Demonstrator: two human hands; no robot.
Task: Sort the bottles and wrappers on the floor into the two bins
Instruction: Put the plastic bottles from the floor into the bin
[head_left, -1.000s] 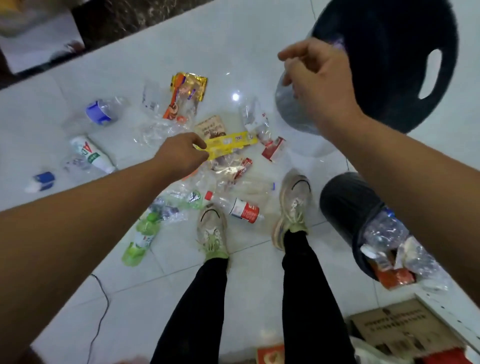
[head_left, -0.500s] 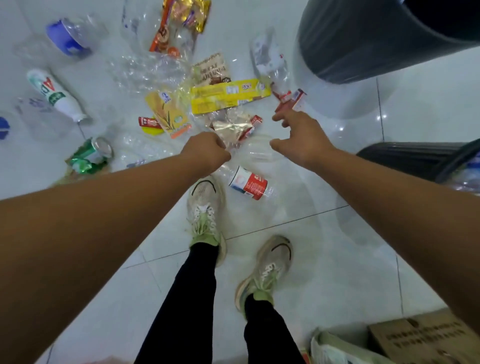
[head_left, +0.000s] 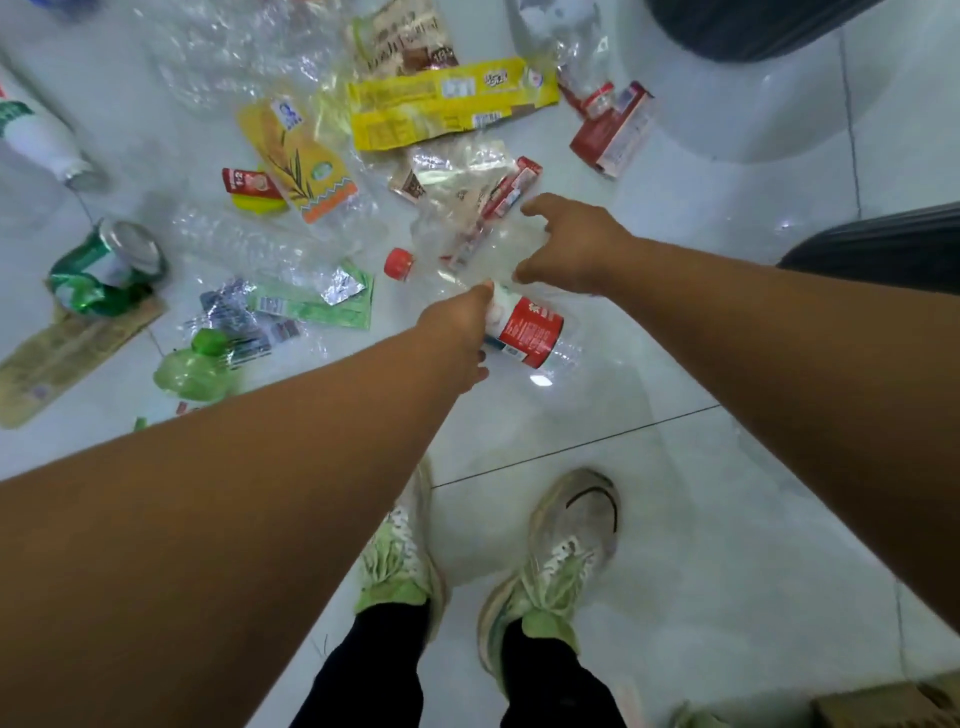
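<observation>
The left hand (head_left: 457, 332) grips the red-label bottle (head_left: 532, 332) round its middle. Just beyond that bottle, the right hand (head_left: 571, 249) half curls over a clear wrapper (head_left: 462, 171); I cannot tell whether it holds anything.

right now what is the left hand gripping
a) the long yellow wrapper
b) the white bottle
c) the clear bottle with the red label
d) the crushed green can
c: the left hand has its thumb and fingers curled round the clear bottle with the red label, which lies on its side on the floor.
</observation>
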